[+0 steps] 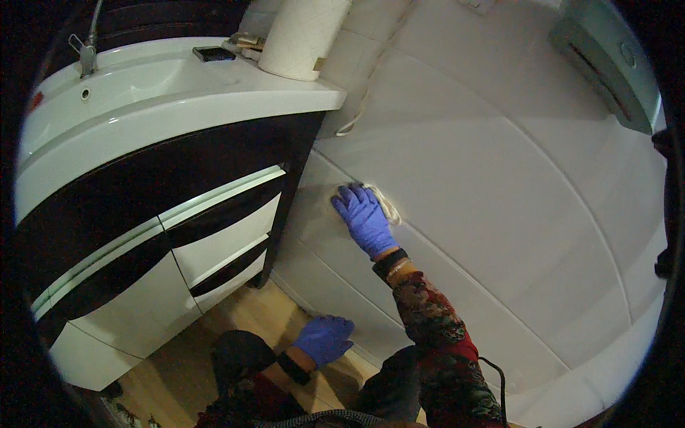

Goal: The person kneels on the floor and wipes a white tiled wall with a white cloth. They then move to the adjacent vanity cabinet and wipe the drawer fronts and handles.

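My right hand (366, 219), in a blue-violet disposable glove, presses a whitish cloth (386, 204) against the tiled wall (481, 214). Most of the cloth is hidden beneath the palm; a folded edge shows along the hand's right side. The hand sits on a tile joint, right of the vanity cabinet. Lower down, my left hand (324, 340) wears a matching glove and hangs in front of my knees, over the floor. Nothing shows in it, and its thumb stands apart from the fingers.
To the left stands a black-and-white vanity cabinet (230, 230) topped by a white washbasin (144, 85) with a faucet (87, 56). A phone-like dark object (214, 53) and a large whitish cylinder (302, 37) rest on it. A cord (353, 120) hangs nearby. A grey-green dispenser (604, 69) is wall-mounted.
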Demonstrator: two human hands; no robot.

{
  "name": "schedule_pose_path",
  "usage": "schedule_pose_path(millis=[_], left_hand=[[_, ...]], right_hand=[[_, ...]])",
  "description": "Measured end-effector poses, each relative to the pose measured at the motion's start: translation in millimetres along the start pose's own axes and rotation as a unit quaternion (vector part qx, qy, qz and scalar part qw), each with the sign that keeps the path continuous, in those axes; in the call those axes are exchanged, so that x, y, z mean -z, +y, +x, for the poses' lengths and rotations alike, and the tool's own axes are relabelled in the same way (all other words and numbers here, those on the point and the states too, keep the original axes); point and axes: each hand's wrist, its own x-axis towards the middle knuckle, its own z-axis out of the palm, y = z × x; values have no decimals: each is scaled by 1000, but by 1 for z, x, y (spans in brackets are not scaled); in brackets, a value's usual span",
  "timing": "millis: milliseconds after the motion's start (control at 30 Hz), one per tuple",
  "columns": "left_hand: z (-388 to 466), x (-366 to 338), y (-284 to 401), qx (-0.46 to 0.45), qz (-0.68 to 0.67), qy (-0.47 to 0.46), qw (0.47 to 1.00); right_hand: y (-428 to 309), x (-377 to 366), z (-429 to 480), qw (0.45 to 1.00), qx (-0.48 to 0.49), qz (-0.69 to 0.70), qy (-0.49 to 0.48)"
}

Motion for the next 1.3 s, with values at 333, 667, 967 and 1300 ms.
schedule_pose_path(millis=[333,667,967,1300], left_hand=[[-8,3,-5,-30,11,45,998],[9,10,-13,5,-28,-45,999],[9,20,-4,-7,13,-20,1000],[15,25,0,20,16,-74,997]], right_hand=[[35,69,-22,990,-70,-15,117],[21,33,1,999,-25,-44,11],[42,105,-101,996,-76,-35,26],[154,232,-55,927,-171,-163,290]])
